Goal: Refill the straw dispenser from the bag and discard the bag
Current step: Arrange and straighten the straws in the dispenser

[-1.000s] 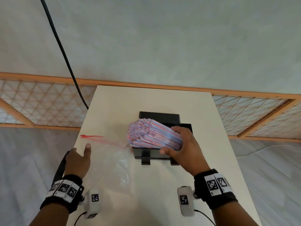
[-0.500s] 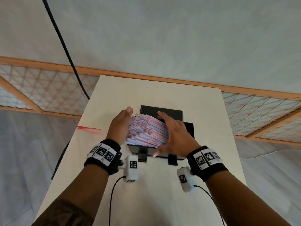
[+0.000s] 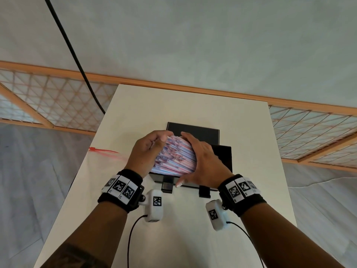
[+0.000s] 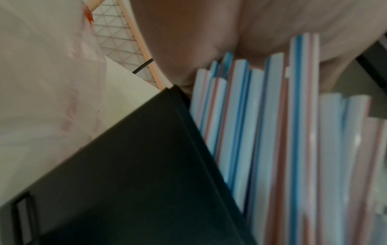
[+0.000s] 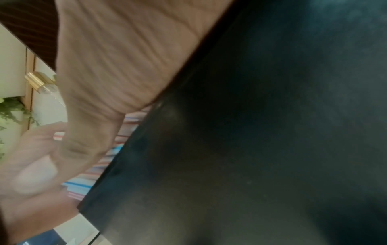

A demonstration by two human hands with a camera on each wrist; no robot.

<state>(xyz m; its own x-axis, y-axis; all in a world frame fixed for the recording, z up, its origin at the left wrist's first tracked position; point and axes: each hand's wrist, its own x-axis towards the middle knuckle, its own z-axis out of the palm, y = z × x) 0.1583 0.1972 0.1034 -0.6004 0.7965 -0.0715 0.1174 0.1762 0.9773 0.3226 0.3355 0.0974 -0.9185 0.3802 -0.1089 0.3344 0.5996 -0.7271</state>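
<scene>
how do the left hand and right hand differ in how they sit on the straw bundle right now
The left hand cups the left ends of the straw bundle with fingers curled; the right hand lies over the right side with fingers straighter. The right hand overlaps the black dispenser; the left hand is beside it, over the table. Both press the bundle between them.
</scene>
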